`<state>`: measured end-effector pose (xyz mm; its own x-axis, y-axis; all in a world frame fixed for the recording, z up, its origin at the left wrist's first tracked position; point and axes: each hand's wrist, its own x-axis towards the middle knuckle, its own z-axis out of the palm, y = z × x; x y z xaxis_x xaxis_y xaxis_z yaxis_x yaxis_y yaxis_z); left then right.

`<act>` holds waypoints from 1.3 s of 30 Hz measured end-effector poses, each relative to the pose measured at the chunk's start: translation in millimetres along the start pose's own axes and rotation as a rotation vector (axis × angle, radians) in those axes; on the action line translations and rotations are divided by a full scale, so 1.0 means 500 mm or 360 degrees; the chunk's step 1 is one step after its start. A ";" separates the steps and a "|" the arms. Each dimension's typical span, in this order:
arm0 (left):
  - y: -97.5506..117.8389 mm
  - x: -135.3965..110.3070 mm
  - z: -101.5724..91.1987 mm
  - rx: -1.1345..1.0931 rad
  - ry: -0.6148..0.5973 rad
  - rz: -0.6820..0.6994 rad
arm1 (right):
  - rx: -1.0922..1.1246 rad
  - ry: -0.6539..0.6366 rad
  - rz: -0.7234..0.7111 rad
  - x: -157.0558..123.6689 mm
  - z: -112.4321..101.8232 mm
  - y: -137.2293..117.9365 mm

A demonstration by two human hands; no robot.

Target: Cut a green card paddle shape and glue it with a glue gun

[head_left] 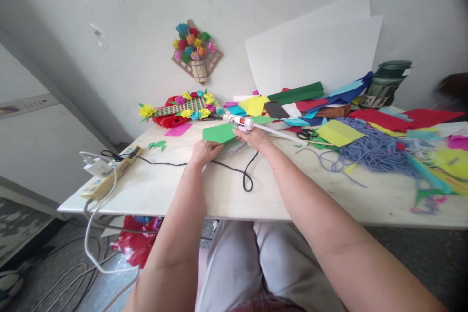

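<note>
In the head view my left hand point(206, 152) is closed on the near edge of a sheet of green paper point(218, 132). My right hand point(253, 137) grips a white hot glue gun point(239, 121) whose nozzle points away to the left, over the sheet's right end. A long translucent glue stick point(281, 134) juts from the gun's rear toward the right. Part of the gun's handle is hidden by my fingers. A black cord point(245, 175) loops on the table below my hands. Small cut green leaves point(158, 145) lie to the left, near a magenta paper piece point(178, 129).
A power strip point(109, 175) with a white charger sits at the table's left edge. Several coloured papers point(296, 92), scissors point(306, 134), tangled blue-purple yarn point(380, 151) and a dark bottle point(385, 83) crowd the right side. A flower-trimmed woven piece point(186, 107) rests at the back.
</note>
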<state>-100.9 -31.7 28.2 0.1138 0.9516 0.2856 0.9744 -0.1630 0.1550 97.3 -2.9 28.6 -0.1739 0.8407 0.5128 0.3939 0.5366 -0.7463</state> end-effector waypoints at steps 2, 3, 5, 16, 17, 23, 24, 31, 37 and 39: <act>0.002 -0.002 0.002 -0.0054 0.0019 0.0016 | -0.0022 0.0020 -0.0016 0.000 -0.001 0.000; 0.003 -0.002 0.003 -0.0079 0.0023 0.0030 | -0.0033 0.0028 -0.0021 -0.001 -0.002 0.001; 0.005 -0.001 0.004 -0.0106 0.0026 0.0050 | -0.0047 0.0032 -0.0026 -0.001 -0.001 0.002; 0.002 0.012 0.013 0.0036 -0.0062 0.0100 | -0.0037 0.0003 -0.0020 -0.003 0.001 -0.002; 0.003 0.011 0.013 0.0025 -0.0055 0.0101 | -0.0036 0.0002 -0.0026 -0.003 0.001 -0.002; 0.007 0.001 0.015 -0.0133 0.0037 0.0090 | -0.0044 0.0006 -0.0048 -0.002 0.003 0.002; 0.007 0.000 0.016 -0.0153 0.0040 0.0098 | -0.0052 0.0004 -0.0048 -0.002 0.003 0.002; 0.014 0.005 0.021 -0.0020 -0.0019 0.0182 | -0.0096 -0.0022 -0.0079 -0.001 0.008 0.001; 0.024 0.004 0.018 0.0034 -0.0056 0.0132 | -0.0130 -0.0044 -0.0038 -0.003 0.009 -0.001; 0.022 0.001 0.018 -0.0031 -0.0052 0.0152 | -0.0133 -0.0059 -0.0023 -0.004 0.007 -0.004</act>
<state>-88.4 -30.5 21.8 0.2129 0.9394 0.2688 0.9548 -0.2584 0.1468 93.4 -5.4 27.6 -0.2125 0.8360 0.5060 0.4648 0.5419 -0.7002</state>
